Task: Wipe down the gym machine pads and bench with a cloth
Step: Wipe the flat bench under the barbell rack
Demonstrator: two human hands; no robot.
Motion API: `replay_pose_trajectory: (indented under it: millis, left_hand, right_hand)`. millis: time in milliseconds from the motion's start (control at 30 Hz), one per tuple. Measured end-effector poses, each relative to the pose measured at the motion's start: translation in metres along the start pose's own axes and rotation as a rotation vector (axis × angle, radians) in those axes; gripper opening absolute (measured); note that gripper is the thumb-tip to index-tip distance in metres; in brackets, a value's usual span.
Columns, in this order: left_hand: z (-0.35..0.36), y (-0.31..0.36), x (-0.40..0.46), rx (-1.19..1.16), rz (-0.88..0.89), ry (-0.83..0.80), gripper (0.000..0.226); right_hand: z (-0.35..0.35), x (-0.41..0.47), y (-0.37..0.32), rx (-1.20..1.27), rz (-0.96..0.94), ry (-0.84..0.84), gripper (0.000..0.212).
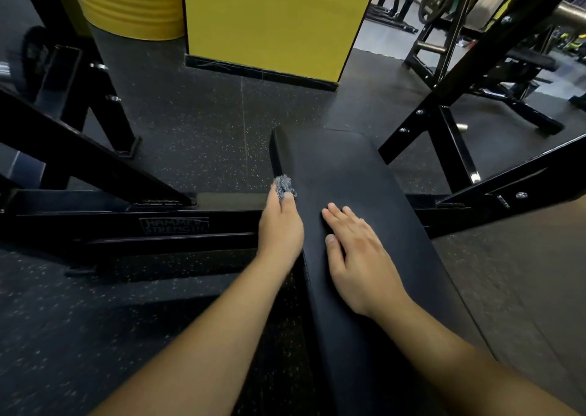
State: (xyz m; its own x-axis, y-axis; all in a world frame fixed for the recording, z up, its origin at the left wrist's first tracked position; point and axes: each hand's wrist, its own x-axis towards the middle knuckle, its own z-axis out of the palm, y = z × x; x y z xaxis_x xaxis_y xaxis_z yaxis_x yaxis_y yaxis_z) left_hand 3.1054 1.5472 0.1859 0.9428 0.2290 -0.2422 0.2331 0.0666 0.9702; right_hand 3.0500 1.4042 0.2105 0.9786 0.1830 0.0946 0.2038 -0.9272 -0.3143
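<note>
We are partway into wiping the bench pad [348, 193], a long black upholstered pad running away from us between the black steel frame [126, 225] of the machine. Our left hand [280, 228] pinches a small bunched grey cloth [284, 186] at its fingertips and holds it against the pad's left edge, about halfway along the visible length. Our right hand [358, 257] lies flat on top of the pad, fingers straight and spread a little, gripping nothing; it seems to steady us or the pad.

We judge the step in hand to be the left side face and edge of the pad. Whether the top surface is done we cannot tell, since the dark vinyl shows no wet streaks here.

The next move calls for sliding the cloth along that edge toward the far end, keeping pressure on the narrow side face, then working across the top. The cloth is bunched small, so opening it out would cover more with each pass. The speckled rubber floor [190, 136] lies below.
</note>
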Motion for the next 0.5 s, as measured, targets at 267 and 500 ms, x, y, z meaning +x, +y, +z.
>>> replay_pose_trajectory:
  millis: [267,500]
  left_hand:
    - [-0.006,-0.033,-0.126,0.048,-0.017,-0.018,0.050]
    - [0.002,-0.012,-0.056,0.141,0.014,0.040,0.050]
  right_hand:
    - [0.000,-0.001,0.001,0.002,-0.016,0.007,0.052]
    - [0.001,-0.002,-0.001,0.008,-0.015,0.001,0.053]
